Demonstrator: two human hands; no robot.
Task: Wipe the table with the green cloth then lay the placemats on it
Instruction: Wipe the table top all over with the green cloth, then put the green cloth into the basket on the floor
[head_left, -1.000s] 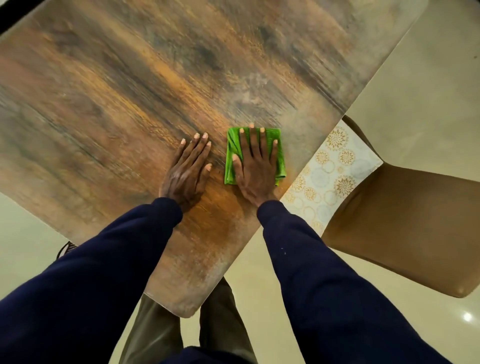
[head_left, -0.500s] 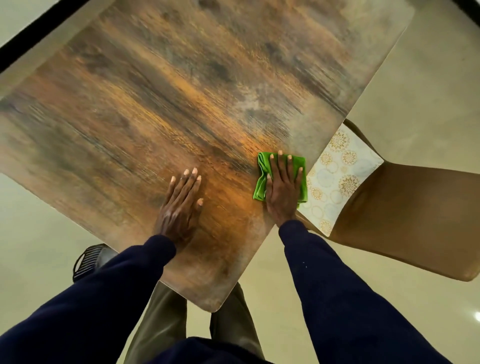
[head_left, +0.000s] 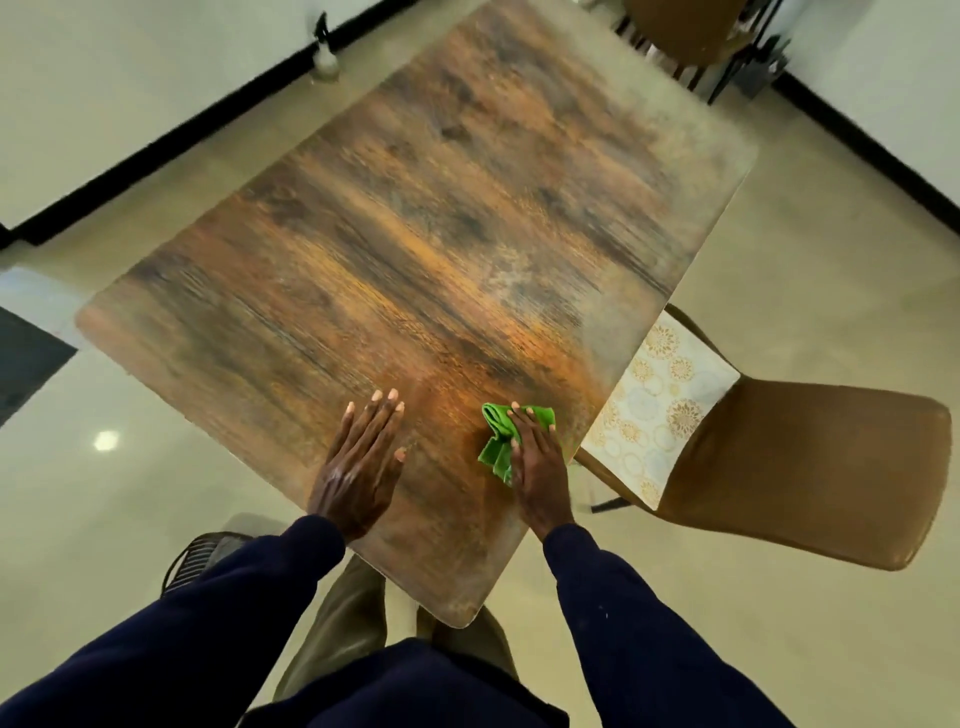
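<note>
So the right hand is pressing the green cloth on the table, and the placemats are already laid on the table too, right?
Not quite. The right hand does press the green cloth on the table, but the placemats are on the chair beside it, as the head view shows.

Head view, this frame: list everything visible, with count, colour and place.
table: one, brown wood-grain, centre
green cloth: one, crumpled, near right table edge under right hand
placemats: cream with gold circles, count unclear, on near chair seat
chairs: two, brown; one right of table, one at far end
floor: cream, glossy
walls: white, black skirting
left hand: flat on table
right hand: pressing the cloth
sleeves: two, navy
</note>
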